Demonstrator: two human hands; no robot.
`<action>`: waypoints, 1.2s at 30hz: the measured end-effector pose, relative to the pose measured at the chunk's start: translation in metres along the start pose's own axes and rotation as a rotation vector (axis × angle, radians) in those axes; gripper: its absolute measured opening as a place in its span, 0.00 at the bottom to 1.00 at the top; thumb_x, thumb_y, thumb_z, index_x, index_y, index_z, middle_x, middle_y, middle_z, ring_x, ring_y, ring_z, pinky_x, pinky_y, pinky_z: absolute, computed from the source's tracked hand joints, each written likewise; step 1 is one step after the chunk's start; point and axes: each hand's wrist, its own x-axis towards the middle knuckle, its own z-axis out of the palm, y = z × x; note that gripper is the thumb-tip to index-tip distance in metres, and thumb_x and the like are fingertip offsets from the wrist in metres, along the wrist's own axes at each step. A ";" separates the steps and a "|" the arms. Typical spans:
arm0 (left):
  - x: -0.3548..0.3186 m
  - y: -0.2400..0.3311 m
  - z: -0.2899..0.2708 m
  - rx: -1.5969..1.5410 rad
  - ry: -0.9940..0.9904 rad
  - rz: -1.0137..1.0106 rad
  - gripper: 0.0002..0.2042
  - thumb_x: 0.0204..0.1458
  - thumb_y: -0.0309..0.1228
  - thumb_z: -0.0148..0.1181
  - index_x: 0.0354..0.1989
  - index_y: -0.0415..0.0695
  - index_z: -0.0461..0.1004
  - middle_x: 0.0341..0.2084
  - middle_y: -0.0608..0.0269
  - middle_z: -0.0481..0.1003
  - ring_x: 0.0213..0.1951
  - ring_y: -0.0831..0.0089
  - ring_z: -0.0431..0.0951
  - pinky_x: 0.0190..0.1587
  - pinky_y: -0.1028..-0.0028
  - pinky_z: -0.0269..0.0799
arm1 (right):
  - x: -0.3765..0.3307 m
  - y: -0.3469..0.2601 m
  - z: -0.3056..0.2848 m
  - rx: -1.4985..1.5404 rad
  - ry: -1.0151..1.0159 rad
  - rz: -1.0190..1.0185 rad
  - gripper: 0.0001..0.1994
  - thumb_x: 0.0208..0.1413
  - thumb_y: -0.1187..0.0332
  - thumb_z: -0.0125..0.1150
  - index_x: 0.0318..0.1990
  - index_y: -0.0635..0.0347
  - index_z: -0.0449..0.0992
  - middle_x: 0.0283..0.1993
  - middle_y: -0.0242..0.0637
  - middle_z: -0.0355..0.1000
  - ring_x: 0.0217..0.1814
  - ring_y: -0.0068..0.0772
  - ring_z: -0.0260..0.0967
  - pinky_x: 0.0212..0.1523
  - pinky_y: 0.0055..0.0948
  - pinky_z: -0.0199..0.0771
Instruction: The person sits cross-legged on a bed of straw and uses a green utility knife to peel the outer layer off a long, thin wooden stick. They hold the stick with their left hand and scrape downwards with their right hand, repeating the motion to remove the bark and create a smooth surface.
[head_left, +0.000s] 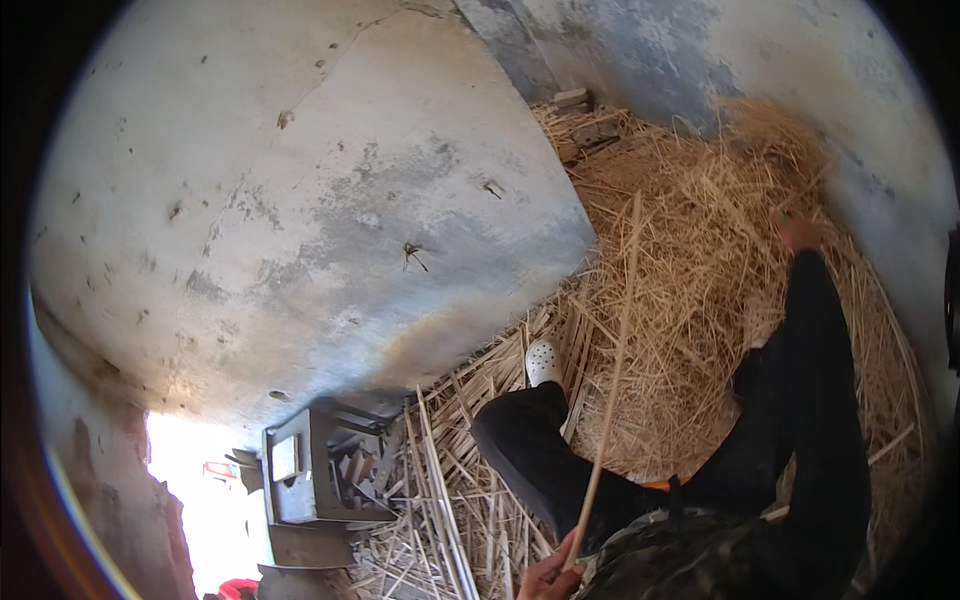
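My left hand (550, 577), at the bottom edge, is closed round the lower end of a long, thin, pale strip of wood or bamboo (613, 375). The strip rises away from me across the straw, slightly bent. My right arm reaches out to the far right. There my right hand (801, 234) is at the edge of a heap of straw-like shavings (690, 260), close to the wall. Its fingers look curled, with a small green spot beside them. What they hold, if anything, is too small to make out.
A worn plaster wall (350, 180) stands on the left. Split strips (445, 500) litter the floor near my foot in a white clog (543, 362). A grey stool-like frame (315, 465) lies at the lower left, beside a bright opening (205, 500). Bricks (572, 98) lie in the far corner.
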 end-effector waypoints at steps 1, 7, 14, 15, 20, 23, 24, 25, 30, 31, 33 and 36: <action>0.014 0.008 0.007 -0.038 -0.015 0.032 0.28 0.58 0.25 0.53 0.68 0.46 0.56 0.17 0.78 0.59 0.18 0.87 0.58 0.22 0.84 0.54 | 0.005 0.007 -0.020 -0.027 -0.001 0.051 0.37 0.57 0.33 0.42 0.51 0.62 0.68 0.48 0.47 0.65 0.51 0.46 0.61 0.51 0.44 0.61; 0.087 0.037 0.026 -0.529 -0.246 0.166 0.25 0.61 0.25 0.44 0.68 0.46 0.53 0.11 0.73 0.55 0.10 0.81 0.54 0.24 0.79 0.58 | -0.081 -0.112 0.009 0.176 -0.232 -0.641 0.40 0.52 0.27 0.41 0.24 0.60 0.80 0.11 0.21 0.42 0.13 0.24 0.43 0.20 0.32 0.53; 0.086 0.055 0.038 -0.505 -0.303 0.164 0.26 0.61 0.23 0.44 0.69 0.49 0.52 0.10 0.72 0.53 0.10 0.82 0.53 0.24 0.79 0.58 | -0.232 -0.139 0.046 -0.097 -0.295 -1.201 0.40 0.46 0.22 0.39 0.13 0.52 0.73 0.06 0.26 0.54 0.07 0.22 0.51 0.10 0.34 0.52; 0.083 0.056 0.040 -0.471 -0.284 0.165 0.26 0.61 0.23 0.44 0.69 0.49 0.52 0.10 0.72 0.54 0.10 0.82 0.53 0.23 0.79 0.58 | -0.224 -0.139 0.052 -0.060 -0.288 -1.109 0.40 0.46 0.21 0.39 0.13 0.52 0.73 0.06 0.27 0.53 0.07 0.23 0.52 0.10 0.35 0.52; 0.070 0.053 0.046 -0.405 -0.184 0.189 0.29 0.59 0.21 0.49 0.69 0.43 0.49 0.14 0.75 0.56 0.14 0.85 0.54 0.23 0.84 0.55 | -0.195 -0.151 0.053 -0.098 -0.194 -1.000 0.42 0.43 0.19 0.37 0.12 0.53 0.72 0.05 0.29 0.53 0.09 0.27 0.59 0.09 0.35 0.53; 0.070 0.053 0.044 -0.325 -0.133 0.234 0.30 0.57 0.20 0.51 0.69 0.42 0.50 0.17 0.77 0.58 0.17 0.86 0.55 0.23 0.86 0.52 | -0.245 -0.145 0.057 0.075 -0.304 -1.195 0.42 0.43 0.18 0.36 0.09 0.51 0.67 0.05 0.27 0.51 0.08 0.25 0.55 0.08 0.30 0.50; 0.071 0.053 0.043 -0.287 -0.113 0.246 0.30 0.57 0.20 0.51 0.69 0.42 0.51 0.18 0.77 0.58 0.18 0.87 0.55 0.23 0.86 0.51 | -0.238 -0.145 0.059 -0.005 -0.248 -1.224 0.41 0.43 0.18 0.35 0.08 0.50 0.61 0.06 0.25 0.49 0.08 0.20 0.51 0.09 0.27 0.47; 0.068 0.052 0.041 -0.181 -0.080 0.266 0.31 0.56 0.19 0.51 0.69 0.43 0.50 0.19 0.76 0.59 0.18 0.86 0.56 0.23 0.85 0.52 | -0.226 -0.149 0.068 -0.006 -0.239 -1.122 0.41 0.43 0.18 0.35 0.08 0.50 0.60 0.06 0.25 0.48 0.07 0.21 0.50 0.09 0.27 0.47; 0.069 0.045 0.033 -0.129 -0.117 0.272 0.32 0.54 0.17 0.49 0.69 0.42 0.50 0.21 0.73 0.61 0.18 0.84 0.57 0.22 0.83 0.54 | -0.192 -0.154 0.049 -0.017 -0.255 -0.944 0.40 0.43 0.19 0.37 0.08 0.49 0.58 0.07 0.22 0.45 0.07 0.20 0.47 0.10 0.26 0.43; 0.072 0.046 0.032 -0.178 -0.126 0.285 0.32 0.54 0.17 0.50 0.69 0.42 0.50 0.21 0.73 0.62 0.19 0.84 0.58 0.22 0.83 0.54 | -0.206 -0.156 0.048 -0.005 -0.256 -1.008 0.40 0.44 0.19 0.37 0.08 0.49 0.59 0.07 0.22 0.45 0.07 0.20 0.47 0.10 0.26 0.42; 0.072 0.042 0.034 -0.298 -0.135 0.283 0.32 0.54 0.17 0.50 0.69 0.41 0.50 0.21 0.73 0.62 0.19 0.85 0.58 0.22 0.83 0.54 | -0.232 -0.149 0.059 0.097 -0.281 -1.154 0.39 0.45 0.21 0.40 0.08 0.49 0.60 0.07 0.22 0.45 0.07 0.20 0.47 0.10 0.27 0.43; 0.067 0.048 0.034 -0.146 -0.106 0.290 0.32 0.53 0.17 0.50 0.69 0.40 0.50 0.21 0.74 0.61 0.19 0.85 0.58 0.22 0.83 0.53 | -0.218 -0.150 0.071 0.074 -0.255 -1.104 0.39 0.44 0.20 0.40 0.08 0.49 0.61 0.06 0.23 0.46 0.07 0.21 0.47 0.09 0.28 0.44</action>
